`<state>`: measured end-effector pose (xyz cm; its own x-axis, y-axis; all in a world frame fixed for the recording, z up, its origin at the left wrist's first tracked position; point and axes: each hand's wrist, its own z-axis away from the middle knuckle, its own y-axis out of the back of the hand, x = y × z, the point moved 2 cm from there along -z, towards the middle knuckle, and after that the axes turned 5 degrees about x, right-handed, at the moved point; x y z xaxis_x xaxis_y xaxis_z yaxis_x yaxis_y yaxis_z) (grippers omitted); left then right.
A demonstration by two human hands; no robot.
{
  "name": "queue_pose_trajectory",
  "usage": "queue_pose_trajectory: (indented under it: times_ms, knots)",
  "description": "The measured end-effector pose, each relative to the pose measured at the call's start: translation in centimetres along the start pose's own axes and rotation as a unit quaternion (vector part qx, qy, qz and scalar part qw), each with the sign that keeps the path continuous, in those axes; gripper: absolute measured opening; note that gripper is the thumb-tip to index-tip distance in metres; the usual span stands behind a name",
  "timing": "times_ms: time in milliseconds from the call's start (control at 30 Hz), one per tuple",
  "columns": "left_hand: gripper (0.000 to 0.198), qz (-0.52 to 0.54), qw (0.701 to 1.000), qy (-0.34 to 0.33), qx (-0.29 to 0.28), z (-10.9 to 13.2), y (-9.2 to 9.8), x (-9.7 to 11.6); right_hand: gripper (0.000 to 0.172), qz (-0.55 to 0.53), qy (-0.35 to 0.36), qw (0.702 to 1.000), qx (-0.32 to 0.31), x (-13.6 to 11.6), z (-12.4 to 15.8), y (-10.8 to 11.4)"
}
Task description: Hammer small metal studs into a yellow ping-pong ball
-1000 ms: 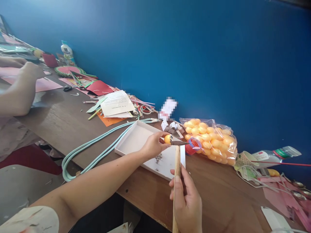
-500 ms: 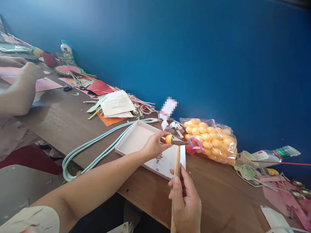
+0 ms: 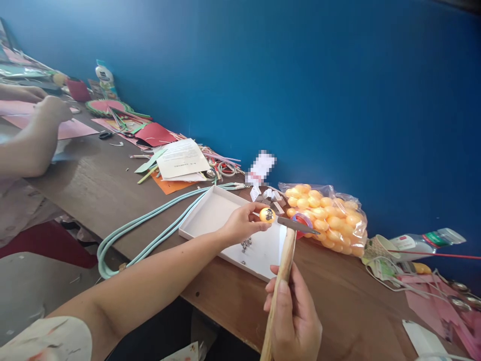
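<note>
My left hand pinches an orange ball between thumb and fingers. Shiny metal pieces show on the ball's right side. My right hand is wrapped round the wooden handle of a hammer, whose dark, tapered metal head points right. A small gap separates the hammer head from the ball. Below both lies a shallow white box with several small metal pieces inside. Just behind the hammer head, a clear bag bulges with orange balls, and a red and purple round item is partly hidden.
A pale green cord loops left of the box. Papers and coloured strips lie along the blue wall. At right are a plastic bottle, a paper cup and pink sheets. Another person's arm rests at far left.
The hammer has moved right and slightly down, away from the ball. The ball has turned so that more of its metal pieces show. My left hand has stayed nearly in place.
</note>
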<state>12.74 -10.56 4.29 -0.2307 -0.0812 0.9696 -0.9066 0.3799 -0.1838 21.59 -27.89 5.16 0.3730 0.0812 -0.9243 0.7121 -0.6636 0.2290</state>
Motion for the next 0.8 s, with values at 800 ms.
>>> queue_pose_trajectory:
  times_ms: [800]
  knots:
    - [0.045, -0.029, 0.998, -0.062, -0.010, 0.2, -0.2, 0.3, 0.044, 0.019, 0.023, 0.999, -0.034, 1.0, 0.6, -0.4]
